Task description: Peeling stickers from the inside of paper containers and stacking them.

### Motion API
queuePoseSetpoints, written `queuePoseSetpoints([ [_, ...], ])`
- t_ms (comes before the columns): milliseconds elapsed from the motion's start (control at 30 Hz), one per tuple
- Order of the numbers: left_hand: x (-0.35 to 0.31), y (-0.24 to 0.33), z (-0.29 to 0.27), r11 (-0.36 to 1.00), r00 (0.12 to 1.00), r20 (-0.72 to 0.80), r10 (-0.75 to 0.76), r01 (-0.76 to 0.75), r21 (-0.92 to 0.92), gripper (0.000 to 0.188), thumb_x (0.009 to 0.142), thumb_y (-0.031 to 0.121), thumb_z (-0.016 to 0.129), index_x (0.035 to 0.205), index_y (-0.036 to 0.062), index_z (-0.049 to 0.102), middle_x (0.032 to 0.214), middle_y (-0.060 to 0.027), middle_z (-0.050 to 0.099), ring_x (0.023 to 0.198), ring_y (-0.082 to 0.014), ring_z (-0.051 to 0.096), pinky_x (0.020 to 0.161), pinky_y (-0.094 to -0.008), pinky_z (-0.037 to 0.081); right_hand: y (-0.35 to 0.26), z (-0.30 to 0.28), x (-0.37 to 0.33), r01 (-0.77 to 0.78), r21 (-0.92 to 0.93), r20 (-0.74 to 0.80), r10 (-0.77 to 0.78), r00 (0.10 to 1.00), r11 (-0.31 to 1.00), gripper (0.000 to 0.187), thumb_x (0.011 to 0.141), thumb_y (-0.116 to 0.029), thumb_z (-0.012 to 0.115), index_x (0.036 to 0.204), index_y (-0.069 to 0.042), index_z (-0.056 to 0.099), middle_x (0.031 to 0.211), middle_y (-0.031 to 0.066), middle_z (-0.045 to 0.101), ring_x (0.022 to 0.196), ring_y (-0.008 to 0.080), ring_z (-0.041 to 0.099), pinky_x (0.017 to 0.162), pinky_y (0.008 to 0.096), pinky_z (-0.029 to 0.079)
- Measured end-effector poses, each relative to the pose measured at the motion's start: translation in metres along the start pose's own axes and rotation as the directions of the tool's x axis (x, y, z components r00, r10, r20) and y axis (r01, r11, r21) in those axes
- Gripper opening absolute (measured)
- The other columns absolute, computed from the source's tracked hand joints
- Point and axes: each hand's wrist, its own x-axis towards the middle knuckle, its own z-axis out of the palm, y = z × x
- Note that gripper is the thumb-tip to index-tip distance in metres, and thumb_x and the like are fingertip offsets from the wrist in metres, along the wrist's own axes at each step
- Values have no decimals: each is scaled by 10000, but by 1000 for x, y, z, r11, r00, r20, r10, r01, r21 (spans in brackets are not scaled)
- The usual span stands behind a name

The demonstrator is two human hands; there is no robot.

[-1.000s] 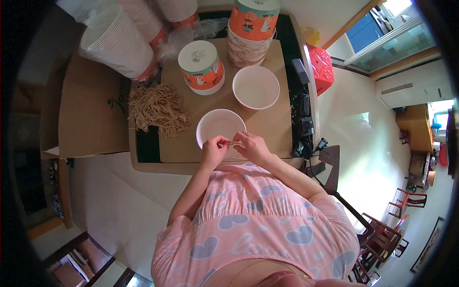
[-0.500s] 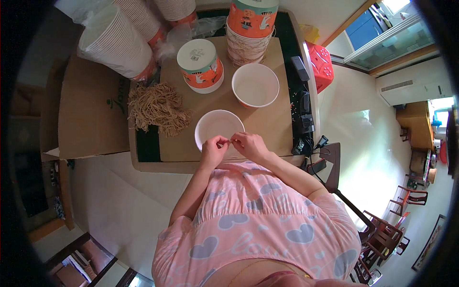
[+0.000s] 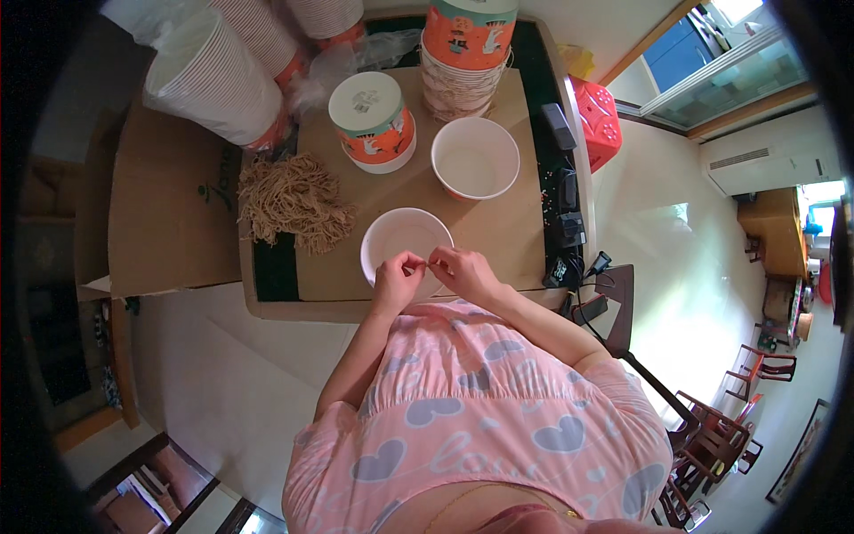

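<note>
Table: dark green top, pale rim; sat right in front of the person.
Brown box: stood against table's left side.
Cardboard sheet: lay flat over most of the tabletop.
Wrapped tub stacks: far left, nested white tubs in clear plastic, leaning.
Red stool: beyond table's right edge.
Tall tub stack: far side of sheet, upside down, cord strands hanging about the lower rims.
Short tub stack: upside down, orange and green, left of the tall one.
Twine bundle: tan, loose heap, left edge of sheet.
Right open tub: upright, mouth up, nothing visible inside.
Near open tub: upright, directly before the person, near rim partly behind the hands.
Left hand: curled, thumb and index pinched.
Right hand: bent over, fingertips pinched, close against the left's.
Black adapters: along right edge, cables attached.
Thin strand: pinched between both hands' fingertips, over near tub; mostly hidden, exact shape couldn't be told.
</note>
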Motion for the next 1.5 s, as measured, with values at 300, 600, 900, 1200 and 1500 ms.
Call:
queuePoseSetpoints([
  [300,0,-4,-1,1000,1000,-28,11,-11,-6,79,779,84,639,819,18,626,711,-85,659,608,-163,635,579,-289,490,2,0,-1,7,-15,-40,-7,999,1000,124,833,-194,582,898,-94,617,758,124,638,656,325,621,564,411,490],
  [600,0,1,-2,1000,1000,-6,8,-8,1,85,784,79,637,837,14,629,733,-82,664,611,-150,631,579,-280,490,5,1,0,65,-51,-44,-67,997,997,122,837,-210,583,877,-104,629,746,119,636,648,320,619,558,409,490],
  [900,0,7,-1,999,1000,17,13,-12,-40,116,798,85,637,882,9,661,764,-89,678,645,-140,639,599,-273,500,8,1,-1,55,-55,-53,-58,997,997,133,839,-218,587,879,-98,628,738,122,631,664,320,617,568,413,488],
  [1200,0,8,-2,999,999,12,-51,51,2,87,795,85,640,839,10,650,717,-82,667,633,-149,638,592,-275,495,5,-3,-1,28,-49,-20,-29,999,998,101,838,-186,573,863,-88,571,736,123,620,666,330,609,576,422,480],
  [1500,-1,3,-3,1000,1000,-5,-14,14,3,74,776,79,643,820,19,646,692,-72,654,611,-145,627,587,-275,492,7,-2,-2,74,-55,-16,-75,997,996,83,843,-169,559,849,-87,567,738,119,608,661,329,602,562,414,473],
])
